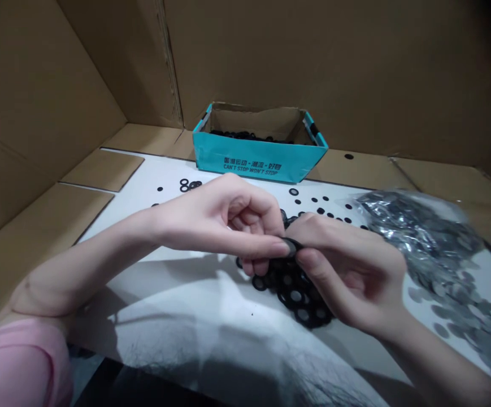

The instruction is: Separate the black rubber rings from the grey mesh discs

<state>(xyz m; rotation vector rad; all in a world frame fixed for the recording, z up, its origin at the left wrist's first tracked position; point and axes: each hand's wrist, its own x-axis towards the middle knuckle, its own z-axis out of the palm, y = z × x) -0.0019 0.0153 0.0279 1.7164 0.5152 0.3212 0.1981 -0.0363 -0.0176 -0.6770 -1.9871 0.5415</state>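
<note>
Between both hands is a small black ring with a grey disc (290, 247) at its middle, held at fingertip level over the white work surface. My left hand (237, 226) pinches it from the left, thumb laid along its near face. From the right, my right hand (347, 265) grips its edge between thumb and fingers; those fingers are partly hidden behind the thumb and the piece. Directly below the hands lies a pile of black rings (298, 297), several with pale centres. The right hand covers part of this pile.
A turquoise box (260, 155) holding black pieces stands at the back. To the right lies a clear plastic bag (415, 226) of grey discs, with loose grey discs (461, 305) spilling in front. Loose black rings (190, 185) lie at the left. Cardboard walls (313, 68) enclose the surface.
</note>
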